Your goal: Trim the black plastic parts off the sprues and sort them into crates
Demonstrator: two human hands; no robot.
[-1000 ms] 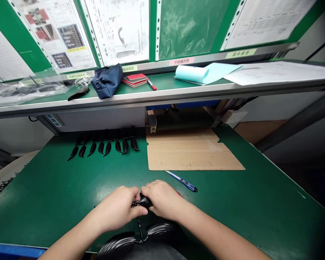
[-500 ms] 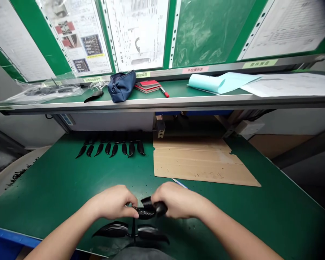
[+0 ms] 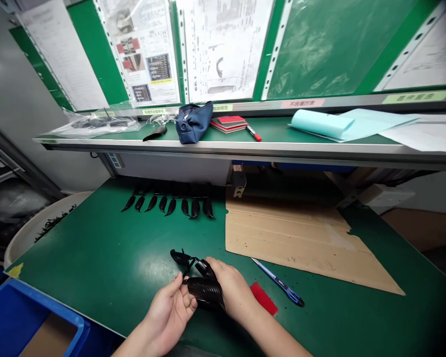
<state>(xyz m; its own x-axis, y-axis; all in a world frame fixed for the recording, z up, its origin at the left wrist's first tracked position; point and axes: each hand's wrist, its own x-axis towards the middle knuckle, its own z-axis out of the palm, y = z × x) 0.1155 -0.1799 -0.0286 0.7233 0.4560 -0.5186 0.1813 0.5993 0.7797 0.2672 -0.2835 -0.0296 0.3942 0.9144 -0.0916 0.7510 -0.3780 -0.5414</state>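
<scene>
Glossy black curved plastic parts (image 3: 204,288) with a ribbed, carbon-like surface are held low over the table in front of me. My right hand (image 3: 233,286) is closed round them from the right. My left hand (image 3: 173,308), palm turned up, grips their left end between thumb and curled fingers. A thin black sprue (image 3: 188,263) with another dark piece on its end sticks out beyond my fingers, away from me. Close to my right hand lie a red flat piece (image 3: 264,298) and a blue utility knife (image 3: 278,281). My fingers hide part of the black pieces.
Several similar black parts (image 3: 173,206) stand in a row at the table's back. A cardboard sheet (image 3: 305,248) covers the right rear. At left are a white round tub (image 3: 18,243) and a blue bin (image 3: 80,322). A shelf (image 3: 275,136) crosses above, holding a navy pouch (image 3: 194,124).
The black parts have been lifted and turned, with the sprue swung to point away from me. My left hand has rolled palm up. The view has shifted, and the red piece now shows.
</scene>
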